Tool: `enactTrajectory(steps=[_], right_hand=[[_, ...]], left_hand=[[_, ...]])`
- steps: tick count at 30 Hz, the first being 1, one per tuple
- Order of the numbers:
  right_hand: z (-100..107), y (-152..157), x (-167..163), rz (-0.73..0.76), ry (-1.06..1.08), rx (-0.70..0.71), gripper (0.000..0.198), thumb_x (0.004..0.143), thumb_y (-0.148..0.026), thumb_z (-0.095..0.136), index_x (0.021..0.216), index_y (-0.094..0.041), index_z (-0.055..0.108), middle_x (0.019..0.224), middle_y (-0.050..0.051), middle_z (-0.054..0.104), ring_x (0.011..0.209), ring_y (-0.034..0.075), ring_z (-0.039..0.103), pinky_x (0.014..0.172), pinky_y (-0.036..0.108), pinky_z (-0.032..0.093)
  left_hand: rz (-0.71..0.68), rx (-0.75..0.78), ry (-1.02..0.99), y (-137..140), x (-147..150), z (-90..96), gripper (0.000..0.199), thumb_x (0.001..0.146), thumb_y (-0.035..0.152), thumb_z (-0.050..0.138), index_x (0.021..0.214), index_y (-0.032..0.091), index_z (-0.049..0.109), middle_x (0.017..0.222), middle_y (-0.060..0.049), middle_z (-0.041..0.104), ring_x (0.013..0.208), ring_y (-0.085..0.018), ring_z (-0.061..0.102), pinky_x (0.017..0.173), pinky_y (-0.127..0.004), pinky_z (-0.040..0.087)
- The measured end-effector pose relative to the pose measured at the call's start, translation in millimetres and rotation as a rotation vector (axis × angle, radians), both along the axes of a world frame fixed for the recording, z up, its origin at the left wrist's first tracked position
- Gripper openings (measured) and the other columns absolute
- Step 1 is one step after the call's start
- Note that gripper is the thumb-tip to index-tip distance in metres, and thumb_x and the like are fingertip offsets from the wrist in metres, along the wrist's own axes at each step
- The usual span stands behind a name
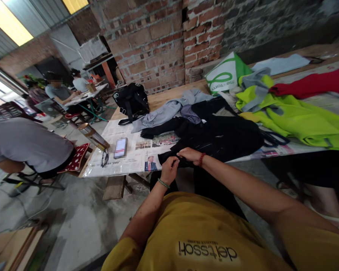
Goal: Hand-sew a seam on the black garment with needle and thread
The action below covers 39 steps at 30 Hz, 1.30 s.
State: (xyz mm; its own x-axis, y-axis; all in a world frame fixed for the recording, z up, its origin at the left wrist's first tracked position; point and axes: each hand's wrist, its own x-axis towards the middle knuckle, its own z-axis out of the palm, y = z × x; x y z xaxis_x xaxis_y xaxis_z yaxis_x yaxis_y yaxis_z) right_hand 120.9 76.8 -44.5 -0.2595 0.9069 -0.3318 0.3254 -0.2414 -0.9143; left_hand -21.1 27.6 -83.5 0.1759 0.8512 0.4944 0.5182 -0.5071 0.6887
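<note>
A black garment (228, 137) lies spread over the near edge of the table. My left hand (170, 169), with a green bead bracelet at the wrist, is closed in a pinch at the garment's near left edge. Just to its right, my right hand (190, 154), wearing a red bead bracelet, pinches the same black cloth. Both hands are close together at the table edge; anything small between the fingertips is too fine to make out. Grey clothing (169, 109) lies behind the black garment.
Newspaper under clear plastic covers the table (135, 165). On it are a phone (120, 147), a metal flask (93, 135), a black bag (132, 101), a green-white bag (226, 73), yellow-green clothing (293, 116) and dark loops (274, 138). A person (28, 146) sits at left; others sit farther back.
</note>
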Motion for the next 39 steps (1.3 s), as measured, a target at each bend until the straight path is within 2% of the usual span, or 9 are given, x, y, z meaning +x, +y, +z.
enactTrajectory(steps=[8, 20, 25, 30, 36, 39], right_hand=[[-0.5, -0.9, 0.8, 0.065, -0.02, 0.02, 0.025, 0.069, -0.03, 0.052, 0.05, -0.017, 0.042, 0.043, -0.007, 0.031, 0.041, 0.004, 0.021, 0.042, 0.023, 0.012], [-6.4, 2.0, 1.4, 0.082, -0.056, 0.079, 0.024, 0.069, -0.027, 0.048, 0.05, -0.017, 0.04, 0.045, -0.007, 0.028, 0.045, 0.006, 0.021, 0.044, 0.025, 0.013], [-5.3, 1.5, 1.7, 0.083, -0.057, 0.078, 0.025, 0.069, -0.026, 0.049, 0.049, -0.017, 0.038, 0.045, -0.007, 0.026, 0.045, 0.006, 0.02, 0.044, 0.025, 0.012], [-3.6, 0.6, 2.9, 0.094, -0.046, 0.07, 0.022, 0.068, -0.025, 0.048, 0.049, -0.017, 0.039, 0.045, -0.007, 0.028, 0.046, 0.006, 0.021, 0.044, 0.024, 0.012], [-1.0, -0.3, 3.3, 0.117, -0.033, 0.029, 0.019, 0.064, -0.027, 0.051, 0.05, -0.017, 0.042, 0.043, -0.007, 0.03, 0.043, 0.005, 0.021, 0.042, 0.023, 0.013], [0.4, -0.3, 2.9, 0.126, -0.027, 0.014, 0.018, 0.064, -0.026, 0.051, 0.05, -0.017, 0.043, 0.042, -0.007, 0.031, 0.041, 0.005, 0.023, 0.041, 0.023, 0.014]], left_hand=[[-0.016, 0.031, 0.027, 0.8, 2.1, -2.2, 0.01, 0.085, 0.02, 0.049, 0.086, 0.017, 0.058, 0.077, -0.002, 0.061, 0.071, -0.012, 0.057, 0.069, -0.023, 0.045], [0.053, 0.223, 0.143, 4.1, 8.1, -9.6, 0.013, 0.088, 0.021, 0.044, 0.088, 0.017, 0.056, 0.081, -0.006, 0.062, 0.077, -0.015, 0.059, 0.072, -0.027, 0.048], [0.07, 0.236, 0.171, 4.1, 10.2, -11.9, 0.014, 0.089, 0.021, 0.043, 0.086, 0.017, 0.056, 0.08, -0.006, 0.061, 0.076, -0.016, 0.058, 0.072, -0.028, 0.048], [0.043, 0.151, 0.114, 4.8, 10.9, -9.4, 0.012, 0.087, 0.021, 0.045, 0.085, 0.017, 0.056, 0.081, -0.005, 0.061, 0.077, -0.014, 0.057, 0.073, -0.027, 0.046], [-0.093, -0.132, -0.013, 6.0, 1.6, 4.3, 0.011, 0.084, 0.023, 0.049, 0.082, 0.017, 0.057, 0.07, 0.001, 0.057, 0.061, -0.009, 0.05, 0.061, -0.02, 0.042], [-0.137, -0.167, -0.036, 3.4, -3.5, 9.2, 0.011, 0.083, 0.023, 0.05, 0.085, 0.016, 0.058, 0.077, 0.0, 0.061, 0.067, -0.01, 0.053, 0.067, -0.021, 0.044]])
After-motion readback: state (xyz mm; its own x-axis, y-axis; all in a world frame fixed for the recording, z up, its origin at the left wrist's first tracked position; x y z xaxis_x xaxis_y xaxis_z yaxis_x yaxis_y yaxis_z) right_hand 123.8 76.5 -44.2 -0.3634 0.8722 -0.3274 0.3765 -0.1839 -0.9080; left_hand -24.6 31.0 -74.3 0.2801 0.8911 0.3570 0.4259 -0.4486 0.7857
